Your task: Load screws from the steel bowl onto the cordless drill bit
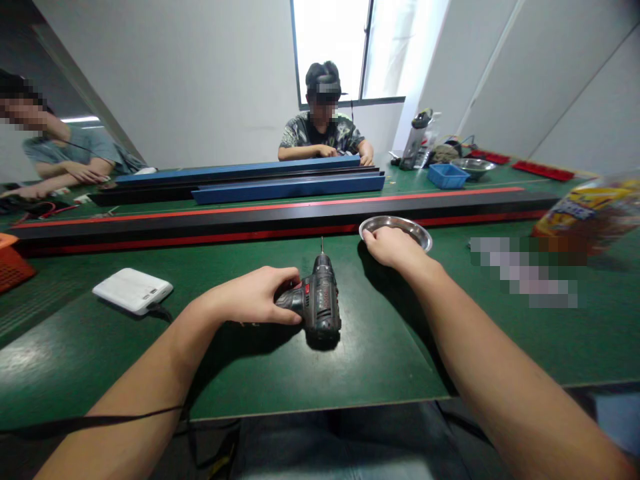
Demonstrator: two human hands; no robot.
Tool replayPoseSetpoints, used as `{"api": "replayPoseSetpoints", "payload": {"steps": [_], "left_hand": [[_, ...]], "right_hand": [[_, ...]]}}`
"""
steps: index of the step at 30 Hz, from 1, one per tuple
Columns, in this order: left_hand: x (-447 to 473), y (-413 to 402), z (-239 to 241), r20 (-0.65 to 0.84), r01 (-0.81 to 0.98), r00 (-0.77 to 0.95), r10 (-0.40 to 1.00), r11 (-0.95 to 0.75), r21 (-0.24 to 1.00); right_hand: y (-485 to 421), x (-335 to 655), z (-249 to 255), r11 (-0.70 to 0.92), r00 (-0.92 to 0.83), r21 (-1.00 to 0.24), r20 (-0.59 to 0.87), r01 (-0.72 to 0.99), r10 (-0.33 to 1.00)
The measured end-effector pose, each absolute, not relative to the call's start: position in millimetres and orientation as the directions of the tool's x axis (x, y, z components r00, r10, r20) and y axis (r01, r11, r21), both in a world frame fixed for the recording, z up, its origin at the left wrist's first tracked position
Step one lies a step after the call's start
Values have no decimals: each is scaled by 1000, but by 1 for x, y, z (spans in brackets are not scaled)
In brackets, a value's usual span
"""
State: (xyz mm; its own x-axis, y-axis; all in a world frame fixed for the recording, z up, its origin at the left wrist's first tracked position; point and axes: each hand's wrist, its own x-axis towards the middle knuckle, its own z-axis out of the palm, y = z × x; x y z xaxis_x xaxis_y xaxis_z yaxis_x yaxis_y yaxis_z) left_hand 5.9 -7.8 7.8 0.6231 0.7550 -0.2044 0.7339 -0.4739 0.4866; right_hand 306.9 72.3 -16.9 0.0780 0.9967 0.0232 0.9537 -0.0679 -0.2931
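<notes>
A dark cordless drill point(320, 300) lies on the green table point(350, 373) with its bit pointing away from me. My left hand point(255, 295) is wrapped round the drill's handle. My right hand point(393, 248) reaches forward and grips the near rim of a shallow round metal dish point(403, 227); its fingers curl over the edge. What the dish contains is hidden from here.
A long black and red rail point(250, 223) runs across the table beyond the dish, with blue rails point(280, 187) behind it. A white power bank point(133, 290) lies at left, an orange basket point(13, 263) at far left, a snack bag point(590, 213) at right. Two other people sit opposite.
</notes>
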Motion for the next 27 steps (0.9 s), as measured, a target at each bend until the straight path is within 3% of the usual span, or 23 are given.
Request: {"api": "replayPoseSetpoints", "payload": {"steps": [5, 14, 27], "left_hand": [[5, -7, 6, -204, 732, 625, 754, -474, 489], [6, -8, 8, -208, 740, 620, 757, -476, 474], [6, -8, 8, -203, 736, 623, 756, -478, 479]], "right_hand": [[75, 306, -17, -110, 136, -302, 65, 947, 989], [79, 313, -29, -11, 121, -309, 341, 951, 932], [83, 317, -29, 82, 73, -331, 430, 940, 900]]}}
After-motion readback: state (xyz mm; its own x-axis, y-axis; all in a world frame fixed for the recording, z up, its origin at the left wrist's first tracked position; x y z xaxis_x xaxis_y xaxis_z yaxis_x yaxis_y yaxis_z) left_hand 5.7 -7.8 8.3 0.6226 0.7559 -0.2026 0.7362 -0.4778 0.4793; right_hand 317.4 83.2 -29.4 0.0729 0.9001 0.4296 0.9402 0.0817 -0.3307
